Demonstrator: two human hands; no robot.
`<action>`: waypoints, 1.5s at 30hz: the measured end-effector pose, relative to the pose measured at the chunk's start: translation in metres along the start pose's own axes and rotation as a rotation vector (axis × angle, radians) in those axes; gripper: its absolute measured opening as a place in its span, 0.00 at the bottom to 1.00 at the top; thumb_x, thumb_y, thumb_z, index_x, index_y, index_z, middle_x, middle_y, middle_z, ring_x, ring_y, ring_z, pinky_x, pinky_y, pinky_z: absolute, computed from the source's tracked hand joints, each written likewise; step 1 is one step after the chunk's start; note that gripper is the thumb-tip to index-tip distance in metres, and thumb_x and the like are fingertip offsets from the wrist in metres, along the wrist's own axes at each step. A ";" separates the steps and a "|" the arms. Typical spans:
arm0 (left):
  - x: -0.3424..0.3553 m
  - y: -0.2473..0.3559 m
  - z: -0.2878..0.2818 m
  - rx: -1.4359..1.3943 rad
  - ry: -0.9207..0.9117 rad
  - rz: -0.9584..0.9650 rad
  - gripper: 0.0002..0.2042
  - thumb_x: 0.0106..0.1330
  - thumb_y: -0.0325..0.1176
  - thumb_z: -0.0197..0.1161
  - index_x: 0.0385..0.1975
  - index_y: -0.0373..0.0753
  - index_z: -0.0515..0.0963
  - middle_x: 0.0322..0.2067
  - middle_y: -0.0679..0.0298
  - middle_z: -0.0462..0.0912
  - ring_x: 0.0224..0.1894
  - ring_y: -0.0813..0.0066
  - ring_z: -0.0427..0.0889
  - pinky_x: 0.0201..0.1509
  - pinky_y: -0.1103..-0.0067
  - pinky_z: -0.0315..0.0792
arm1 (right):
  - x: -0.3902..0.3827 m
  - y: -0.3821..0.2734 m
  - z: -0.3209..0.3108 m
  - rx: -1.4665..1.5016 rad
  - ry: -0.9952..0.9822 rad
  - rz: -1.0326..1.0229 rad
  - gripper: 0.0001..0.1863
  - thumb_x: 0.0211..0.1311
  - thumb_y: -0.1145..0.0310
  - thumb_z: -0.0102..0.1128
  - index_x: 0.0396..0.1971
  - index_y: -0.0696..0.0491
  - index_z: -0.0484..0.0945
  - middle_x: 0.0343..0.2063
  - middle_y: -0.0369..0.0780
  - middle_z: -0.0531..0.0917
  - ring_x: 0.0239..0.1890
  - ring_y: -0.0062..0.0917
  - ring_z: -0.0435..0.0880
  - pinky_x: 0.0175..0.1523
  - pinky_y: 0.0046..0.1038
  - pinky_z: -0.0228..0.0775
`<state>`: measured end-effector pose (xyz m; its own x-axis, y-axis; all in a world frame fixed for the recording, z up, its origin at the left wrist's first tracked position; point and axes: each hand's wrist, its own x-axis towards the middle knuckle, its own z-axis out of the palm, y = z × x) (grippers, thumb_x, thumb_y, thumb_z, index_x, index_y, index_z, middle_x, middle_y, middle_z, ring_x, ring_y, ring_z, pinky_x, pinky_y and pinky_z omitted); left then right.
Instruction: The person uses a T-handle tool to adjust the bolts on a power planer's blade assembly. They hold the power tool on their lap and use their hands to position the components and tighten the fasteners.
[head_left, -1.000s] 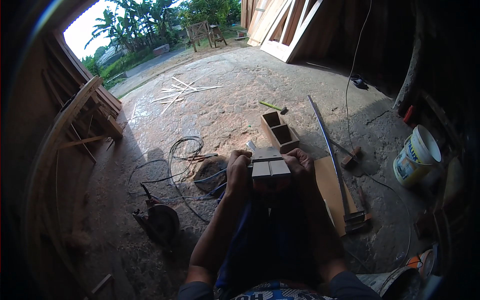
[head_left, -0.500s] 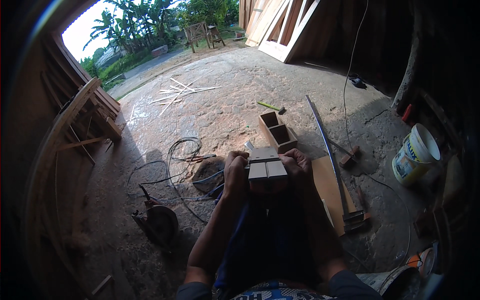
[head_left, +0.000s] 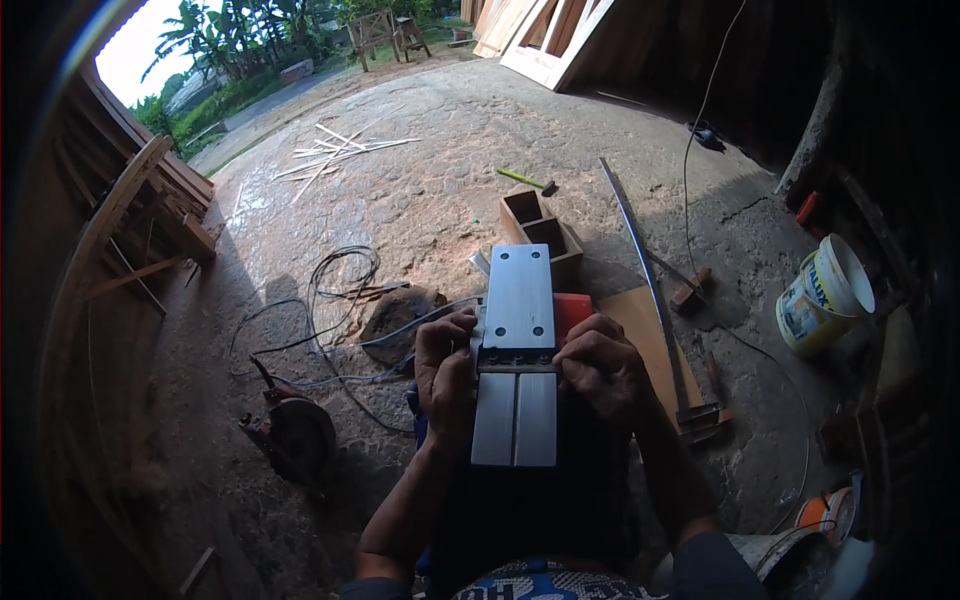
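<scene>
An upturned electric planer (head_left: 514, 410) sits in front of the person's torso, its two-part metal sole facing up: a front plate with four screw holes, a rear plate with a lengthwise groove, and a dark cutter slot between them. The left hand (head_left: 447, 375) is at its 9 o'clock side, thumb and curled fingers grasping the edge beside the slot. At 3 o'clock the right hand (head_left: 605, 372) grips the opposite edge with bent fingers, just below a red part of the planer's body. What bears the tool from underneath is lost in shadow.

Taking clock directions from the planer, a circular saw (head_left: 300, 440) lies on the concrete floor (head_left: 420, 220) at 8 o'clock, and a dark power cable (head_left: 320, 275) loops at 10. At 2 to 3 o'clock is a thin brown board (head_left: 645, 318); a long metal bar clamp (head_left: 640, 245) stretches past it from 1 round to 4. An open two-compartment wooden box (head_left: 556, 251) stands at 12 o'clock, a green-handled hammer (head_left: 522, 179) just beyond. A white bucket (head_left: 806, 310) tilts near 3. Farther off, thin wooden strips (head_left: 340, 153) lie crisscrossed between 10 and 11, and pale wooden frames (head_left: 545, 62) lean at 12.
</scene>
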<state>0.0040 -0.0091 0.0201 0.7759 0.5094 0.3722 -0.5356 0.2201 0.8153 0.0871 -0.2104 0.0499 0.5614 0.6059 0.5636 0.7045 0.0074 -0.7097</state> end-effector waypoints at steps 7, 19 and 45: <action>0.000 -0.001 0.001 -0.023 0.026 0.017 0.13 0.53 0.28 0.50 0.39 0.34 0.70 0.49 0.54 0.75 0.57 0.65 0.70 0.67 0.69 0.58 | 0.055 -0.019 -0.042 -0.327 -0.504 -0.117 0.03 0.61 0.64 0.67 0.32 0.46 0.84 0.30 0.32 0.83 0.40 0.24 0.83 0.56 0.34 0.63; 0.002 -0.003 -0.001 -0.023 0.036 -0.012 0.11 0.50 0.28 0.50 0.35 0.35 0.68 0.46 0.56 0.75 0.52 0.67 0.71 0.62 0.71 0.62 | 0.086 -0.025 -0.035 -0.445 -0.794 -0.119 0.06 0.55 0.71 0.63 0.32 0.44 0.79 0.31 0.34 0.80 0.40 0.29 0.83 0.44 0.35 0.77; 0.003 -0.001 0.000 0.024 0.018 0.021 0.10 0.52 0.24 0.46 0.35 0.34 0.68 0.42 0.55 0.75 0.56 0.64 0.69 0.70 0.65 0.55 | 0.073 -0.050 -0.025 -0.524 -0.682 0.108 0.07 0.65 0.66 0.56 0.30 0.53 0.76 0.28 0.41 0.80 0.35 0.35 0.84 0.51 0.39 0.74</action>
<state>0.0065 -0.0077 0.0201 0.7581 0.5291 0.3813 -0.5435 0.1894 0.8178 0.1031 -0.1866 0.1371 0.3717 0.9283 0.0086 0.8658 -0.3433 -0.3640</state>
